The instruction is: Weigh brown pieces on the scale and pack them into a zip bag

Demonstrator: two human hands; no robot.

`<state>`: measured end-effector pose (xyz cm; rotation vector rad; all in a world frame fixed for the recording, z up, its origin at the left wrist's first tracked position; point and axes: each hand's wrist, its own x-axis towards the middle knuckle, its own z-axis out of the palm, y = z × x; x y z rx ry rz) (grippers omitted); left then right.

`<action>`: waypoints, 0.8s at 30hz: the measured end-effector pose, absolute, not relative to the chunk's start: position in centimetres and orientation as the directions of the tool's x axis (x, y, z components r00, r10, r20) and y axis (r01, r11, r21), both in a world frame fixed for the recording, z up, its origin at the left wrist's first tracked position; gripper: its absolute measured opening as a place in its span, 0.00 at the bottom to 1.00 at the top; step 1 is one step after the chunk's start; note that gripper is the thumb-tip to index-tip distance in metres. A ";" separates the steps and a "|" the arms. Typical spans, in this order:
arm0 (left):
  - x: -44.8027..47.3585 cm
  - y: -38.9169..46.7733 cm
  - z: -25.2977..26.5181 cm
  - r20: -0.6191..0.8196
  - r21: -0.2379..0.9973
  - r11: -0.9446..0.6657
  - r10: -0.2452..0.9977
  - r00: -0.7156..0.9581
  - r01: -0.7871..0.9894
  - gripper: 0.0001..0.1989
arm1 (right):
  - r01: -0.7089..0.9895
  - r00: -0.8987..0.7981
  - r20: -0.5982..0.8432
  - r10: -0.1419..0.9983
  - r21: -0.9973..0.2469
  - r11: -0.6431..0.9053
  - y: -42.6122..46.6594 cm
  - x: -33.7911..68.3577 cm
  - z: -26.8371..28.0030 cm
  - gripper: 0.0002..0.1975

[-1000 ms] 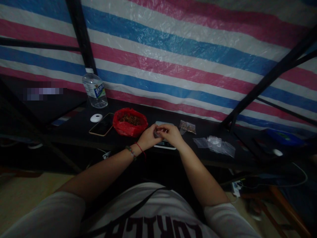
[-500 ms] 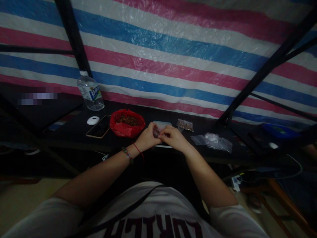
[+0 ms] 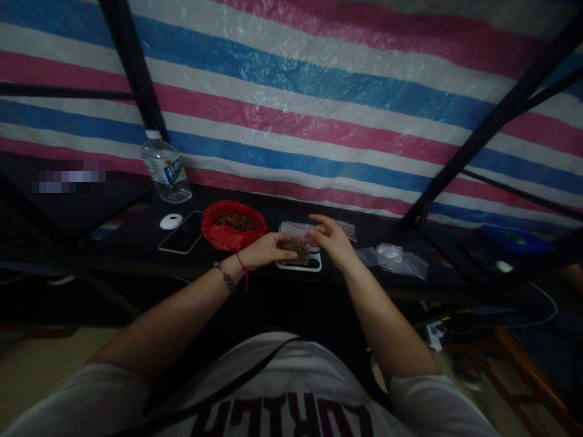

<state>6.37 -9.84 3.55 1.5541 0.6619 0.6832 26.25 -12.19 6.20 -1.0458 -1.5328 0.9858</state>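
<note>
My left hand [image 3: 265,250] grips a small clear zip bag [image 3: 296,247] filled with brown bits, thumb on its near face. At the bag's upper right edge is my right hand [image 3: 331,241], its thumb and a finger closed on the plastic while the index finger stretches away. Both hands are over a white kitchen scale [image 3: 314,265], partly covered by the bag. Left of them sits a red plastic bag [image 3: 214,238], open at the top, with similar brown pieces [image 3: 234,221] inside.
Behind my right hand lies another filled clear bag [image 3: 350,232]. Flat clear bags [image 3: 401,262] are to the right. A phone [image 3: 182,233], a white round object [image 3: 171,221] and a plastic bottle [image 3: 167,173] stand left. Black metal posts [image 3: 136,73] frame the dark table.
My hands have moved apart from their closed-in position at the bag. The filled bag now shows between them, and more of the scale is visible.
</note>
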 end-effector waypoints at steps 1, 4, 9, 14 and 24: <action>6.4 -9.8 3.5 0.066 0.994 -0.109 0.756 0.651 0.026 0.22 | 0.126 -0.155 0.230 0.961 -0.960 0.250 -12.1 26.1 6.0 0.20; 6.3 -9.7 3.4 0.100 0.984 -0.173 0.759 0.643 0.052 0.17 | 0.116 -0.205 0.165 0.965 -0.975 0.191 -12.0 26.0 5.6 0.14; 6.5 -9.5 3.4 0.161 0.977 -0.213 0.773 0.613 0.012 0.18 | 0.033 -0.100 0.175 0.980 -0.983 0.179 -11.7 26.2 5.1 0.13; 6.6 -9.4 3.5 0.223 0.969 -0.244 0.819 0.528 -0.031 0.18 | 0.136 -0.113 0.211 0.971 -0.965 0.225 -11.8 26.0 5.2 0.13; 6.3 -9.5 4.1 0.304 0.940 -0.339 0.878 0.370 0.031 0.17 | 0.199 -0.078 0.328 0.941 -0.920 0.338 -12.0 25.8 5.6 0.11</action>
